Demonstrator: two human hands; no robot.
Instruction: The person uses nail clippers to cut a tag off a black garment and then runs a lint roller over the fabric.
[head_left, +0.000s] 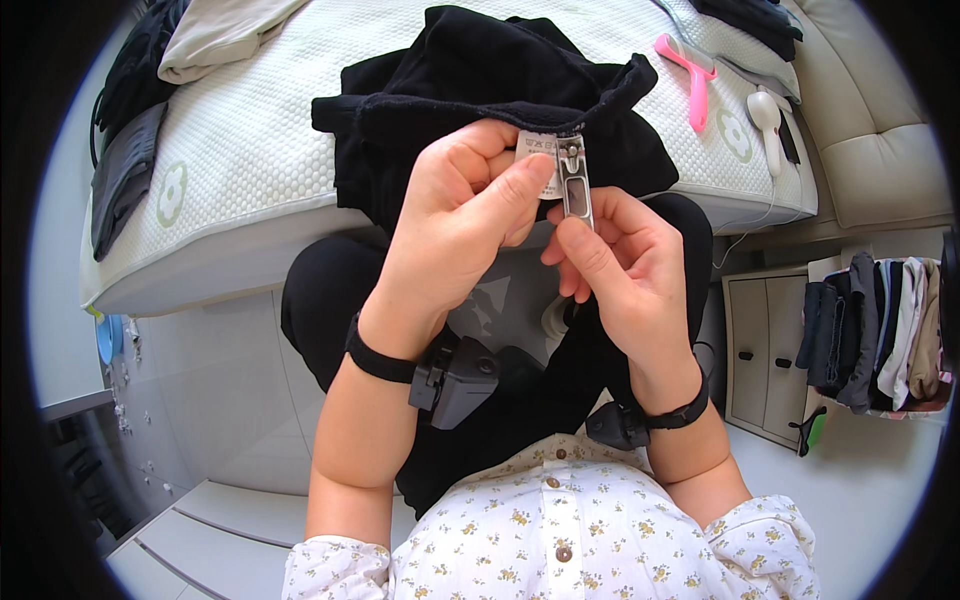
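Note:
A black garment (480, 70) lies bunched on the bed's edge, its thick hem facing me. A white care label (532, 145) hangs from that hem; the thumb and fingers of my left hand (475, 190) pinch it. My right hand (625, 260) grips the lower end of a silver nail clipper (575, 185) between thumb and fingers. The clipper stands upright just right of the label, its upper end at the hem seam. Whether its jaws are closed on thread there, I cannot tell.
A pink lint roller (690, 85) and a white corded handheld device (766, 130) lie on the quilted bed (240, 140) at right. Folded dark clothes (128, 180) and a beige garment (215, 40) are at left. Beside a low cabinet (765, 350), clothes (870, 330) stand packed in a row.

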